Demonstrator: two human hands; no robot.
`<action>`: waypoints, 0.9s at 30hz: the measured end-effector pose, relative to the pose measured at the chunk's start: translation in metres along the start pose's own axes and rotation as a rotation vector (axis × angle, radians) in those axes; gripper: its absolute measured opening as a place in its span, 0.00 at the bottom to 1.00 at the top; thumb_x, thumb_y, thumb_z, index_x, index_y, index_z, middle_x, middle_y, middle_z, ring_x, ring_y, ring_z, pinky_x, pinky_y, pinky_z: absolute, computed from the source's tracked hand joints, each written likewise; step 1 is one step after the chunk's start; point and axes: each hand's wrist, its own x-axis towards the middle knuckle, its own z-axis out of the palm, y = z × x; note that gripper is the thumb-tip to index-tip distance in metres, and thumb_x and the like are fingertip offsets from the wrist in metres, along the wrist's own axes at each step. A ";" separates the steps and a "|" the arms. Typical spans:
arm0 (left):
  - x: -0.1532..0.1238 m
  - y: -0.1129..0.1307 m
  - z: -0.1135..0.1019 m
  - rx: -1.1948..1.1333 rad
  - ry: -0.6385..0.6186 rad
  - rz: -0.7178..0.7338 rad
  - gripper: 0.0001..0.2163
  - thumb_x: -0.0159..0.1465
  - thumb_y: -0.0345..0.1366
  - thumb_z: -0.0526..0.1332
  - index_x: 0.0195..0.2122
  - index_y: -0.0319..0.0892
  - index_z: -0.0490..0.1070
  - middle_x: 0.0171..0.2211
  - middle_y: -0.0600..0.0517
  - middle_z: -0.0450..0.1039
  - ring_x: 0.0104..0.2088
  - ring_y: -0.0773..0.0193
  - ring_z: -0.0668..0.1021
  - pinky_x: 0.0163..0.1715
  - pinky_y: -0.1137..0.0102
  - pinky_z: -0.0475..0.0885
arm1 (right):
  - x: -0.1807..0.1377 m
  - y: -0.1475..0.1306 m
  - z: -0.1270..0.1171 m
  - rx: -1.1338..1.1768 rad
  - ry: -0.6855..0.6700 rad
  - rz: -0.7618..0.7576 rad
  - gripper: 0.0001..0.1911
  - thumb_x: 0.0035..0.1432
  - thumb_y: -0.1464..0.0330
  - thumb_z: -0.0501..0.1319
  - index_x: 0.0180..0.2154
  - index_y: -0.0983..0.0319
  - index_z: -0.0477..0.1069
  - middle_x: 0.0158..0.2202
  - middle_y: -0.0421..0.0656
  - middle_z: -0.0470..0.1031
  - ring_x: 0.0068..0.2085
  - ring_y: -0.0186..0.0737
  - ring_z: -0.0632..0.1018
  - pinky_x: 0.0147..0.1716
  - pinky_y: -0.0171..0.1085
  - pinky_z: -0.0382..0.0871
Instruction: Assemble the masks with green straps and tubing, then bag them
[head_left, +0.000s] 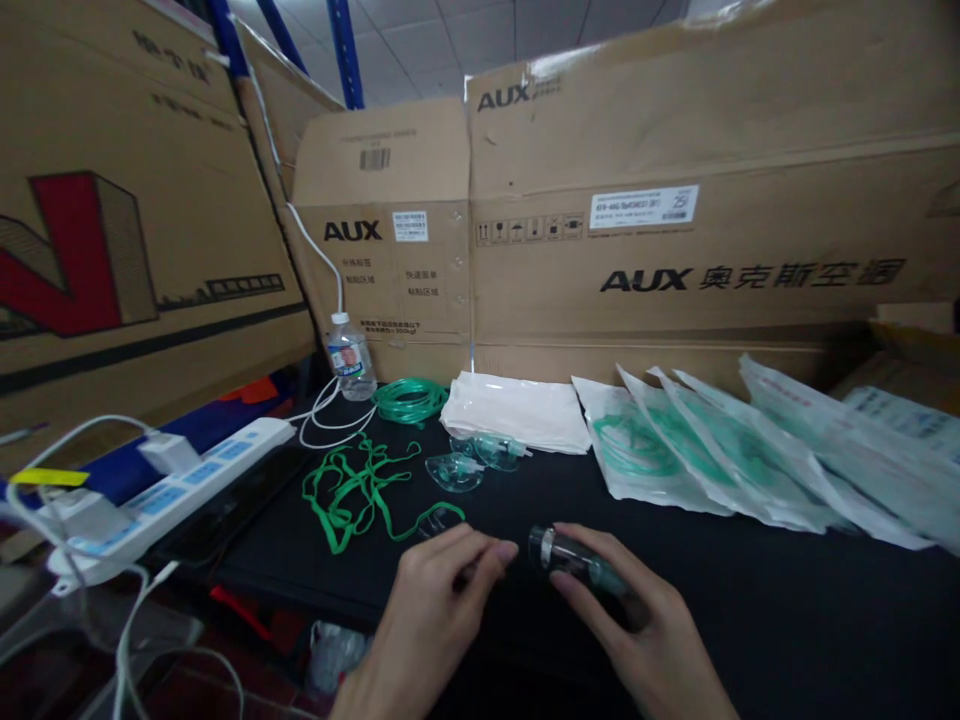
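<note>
Low over the front of the black table, my right hand [634, 605] grips a clear, tube-shaped plastic piece [574, 560] with a whitish band near its left end. Facing it, my left hand [442, 590] is closed in a pinch, and whatever lies between its fingers is hidden. Just behind the left fingers, a clear plastic piece [436, 522] touches the end of a green strap. More tangled green elastic straps [367, 490] lie to the left. Two clear oxygen masks [456, 472] with pale connectors rest beyond my hands.
Coiled green tubing [410, 400] and a white stack of pouches [517, 410] sit at the back. Several packed pouches with green tubing [637, 445] lean in a row rightward. A bottle [350, 358], power strip [180, 490] and cables occupy the left. Cardboard boxes [540, 300] wall the rear.
</note>
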 end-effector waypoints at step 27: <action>0.151 0.034 -0.146 0.091 0.664 0.262 0.25 0.71 0.51 0.55 0.57 0.33 0.68 0.51 0.56 0.80 0.48 0.66 0.80 0.41 0.70 0.71 | 0.000 -0.016 -0.011 0.361 0.041 0.289 0.21 0.58 0.54 0.69 0.48 0.59 0.78 0.42 0.46 0.83 0.44 0.47 0.82 0.47 0.41 0.75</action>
